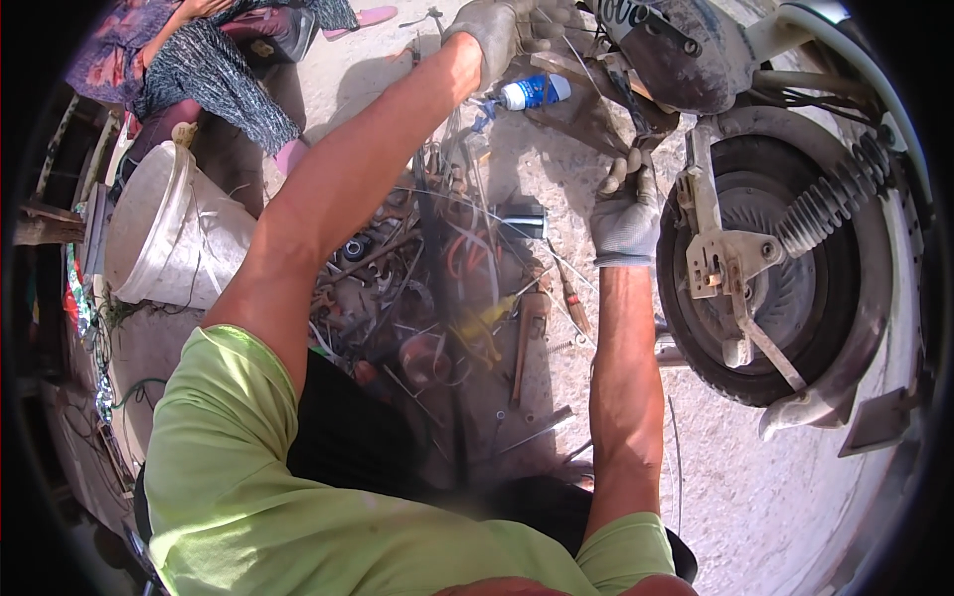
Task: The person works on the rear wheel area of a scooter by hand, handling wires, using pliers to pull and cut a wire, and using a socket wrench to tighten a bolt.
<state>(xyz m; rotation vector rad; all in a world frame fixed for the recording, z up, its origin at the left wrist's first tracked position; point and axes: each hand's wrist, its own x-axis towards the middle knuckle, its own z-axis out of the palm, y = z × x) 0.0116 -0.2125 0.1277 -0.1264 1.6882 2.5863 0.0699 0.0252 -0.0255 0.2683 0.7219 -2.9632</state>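
Note:
I wear gloves on both hands. My left hand reaches up to the top edge beside the scooter's grimy body, fingers curled around something I cannot make out. My right hand has its fingers curled at a dark metal bracket hanging under that body. To its right are the rear wheel, a metal swing arm and a coil spring shock. A blue-and-white bottle lies between my hands. Below it are scattered tools, straps and wires, with a wooden-handled tool among them.
Another person's legs and pink shoe are at the upper left. A white bucket lies tilted to my left. A dark plate stands at the right rim. The concrete floor extends below the wheel.

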